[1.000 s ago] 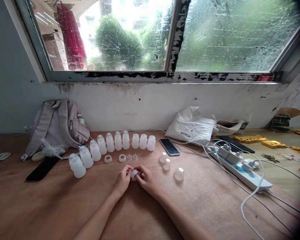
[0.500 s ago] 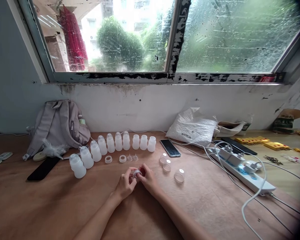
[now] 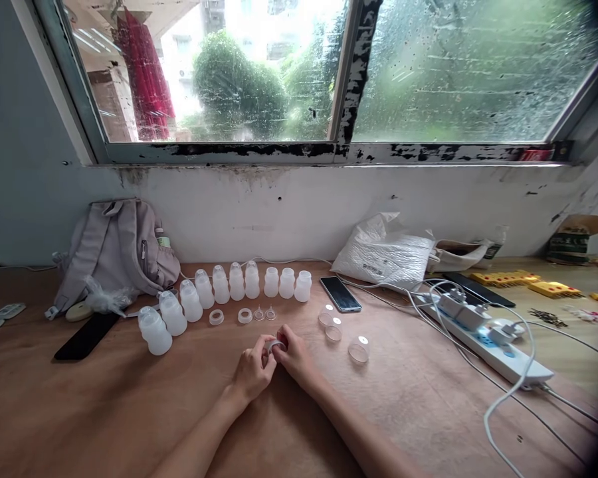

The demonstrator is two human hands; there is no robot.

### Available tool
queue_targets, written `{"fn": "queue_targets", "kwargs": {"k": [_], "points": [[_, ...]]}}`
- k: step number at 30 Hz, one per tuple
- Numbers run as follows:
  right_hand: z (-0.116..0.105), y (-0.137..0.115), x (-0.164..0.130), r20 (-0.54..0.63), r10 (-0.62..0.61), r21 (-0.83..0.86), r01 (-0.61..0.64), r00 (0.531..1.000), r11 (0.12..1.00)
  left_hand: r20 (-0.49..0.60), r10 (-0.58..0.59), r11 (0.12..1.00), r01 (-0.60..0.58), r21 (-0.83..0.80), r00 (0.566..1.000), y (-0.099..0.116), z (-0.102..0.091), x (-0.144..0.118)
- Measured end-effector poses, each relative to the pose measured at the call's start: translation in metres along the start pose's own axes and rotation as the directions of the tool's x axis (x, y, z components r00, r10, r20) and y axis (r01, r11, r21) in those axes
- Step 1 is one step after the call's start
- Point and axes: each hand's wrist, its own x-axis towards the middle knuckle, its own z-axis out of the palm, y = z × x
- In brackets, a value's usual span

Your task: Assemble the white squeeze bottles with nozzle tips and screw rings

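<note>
Both my hands meet over the wooden table [image 3: 104, 411], holding a small translucent white ring cap [image 3: 274, 346] between their fingertips. My left hand [image 3: 255, 369] grips it from the left and my right hand [image 3: 294, 355] from the right. Just beyond lie two loose white rings [image 3: 216, 317] and two small clear nipples [image 3: 264, 313]. A curved row of several small white plastic bottles [image 3: 236, 282] stands behind them. Three clear dome caps [image 3: 333, 330] lie to the right of my hands.
A grey backpack [image 3: 114, 249] leans on the wall at the left, with a black phone [image 3: 84, 336] before it. Another phone [image 3: 340, 293], a white plastic bag [image 3: 383, 255] and a white power strip [image 3: 483, 335] with cables lie to the right. Yellow parts [image 3: 523, 282] sit far right.
My hands have turned the ring cap between the fingers and shifted slightly to the right; the view moved a little. Everything else stays put.
</note>
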Motion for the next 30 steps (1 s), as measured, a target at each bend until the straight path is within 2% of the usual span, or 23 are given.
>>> {"fn": "queue_targets", "kwargs": {"k": [4, 7, 10, 12, 16, 20, 22, 25, 30], "points": [[0.000, -0.001, 0.000, -0.018, -0.031, -0.003, 0.031, 0.999, 1.000, -0.028, -0.049, 0.997, 0.051, 0.063, 0.998, -0.002, 0.003, 0.002], [-0.002, -0.007, -0.003, 0.016, -0.033, 0.007, 0.033, 0.999, 0.999, -0.059, -0.074, 0.993, 0.079, 0.092, 0.995, -0.006, 0.001, 0.005], [-0.005, -0.010, 0.000, 0.024, -0.033, 0.027, 0.033, 0.999, 0.999, -0.108, -0.131, 0.991, 0.133, 0.012, 0.985, -0.013, -0.005, 0.011], [-0.006, -0.008, 0.011, -0.022, -0.044, 0.008, 0.045, 0.999, 0.999, -0.131, -0.213, 0.972, 0.196, -0.126, 0.968, -0.019, -0.009, 0.016], [-0.009, 0.002, 0.058, -0.114, -0.075, -0.119, 0.062, 0.991, 0.991, -0.084, -0.385, 0.838, 0.310, -0.449, 0.919, -0.024, -0.017, 0.025], [-0.011, 0.009, 0.111, -0.110, -0.039, -0.283, 0.006, 0.993, 0.959, 0.030, -0.439, 0.674, 0.351, -0.650, 0.898, -0.019, -0.022, 0.024], [-0.010, 0.011, 0.128, -0.098, -0.031, -0.303, 0.000, 0.995, 0.953, 0.074, -0.453, 0.588, 0.360, -0.724, 0.889, -0.017, -0.024, 0.022], [-0.010, 0.014, 0.134, -0.099, -0.044, -0.313, 0.011, 0.994, 0.950, 0.115, -0.474, 0.476, 0.364, -0.801, 0.873, -0.017, -0.026, 0.021], [-0.020, 0.008, 0.112, -0.128, -0.111, -0.313, 0.066, 0.986, 0.947, 0.164, -0.540, 0.316, 0.379, -0.870, 0.826, -0.022, -0.029, 0.025]]}}
